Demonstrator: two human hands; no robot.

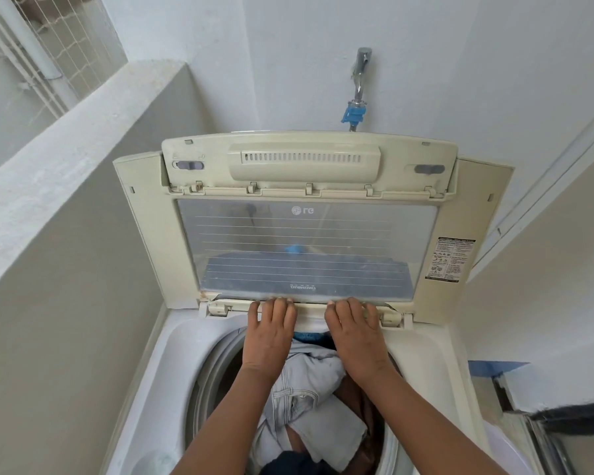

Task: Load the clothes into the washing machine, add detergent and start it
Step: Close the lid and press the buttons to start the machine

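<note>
A white top-loading washing machine [172, 358] stands below me with its cream folding lid [306, 234] raised upright against the back wall. The drum holds clothes: pale blue jeans [309, 392], brown fabric and something dark at the bottom. My left hand [268, 334] and my right hand [354, 334] lie side by side, palms down, on the strip at the back of the drum opening. Their fingertips touch the lid's lower edge. Neither hand holds anything. No detergent is in view.
A chrome tap [361, 73] with a blue hose connector [354, 113] sits on the wall above the lid. A low white wall [66, 173] runs along the left. A dark ledge and a metal frame [559, 426] stand at the lower right.
</note>
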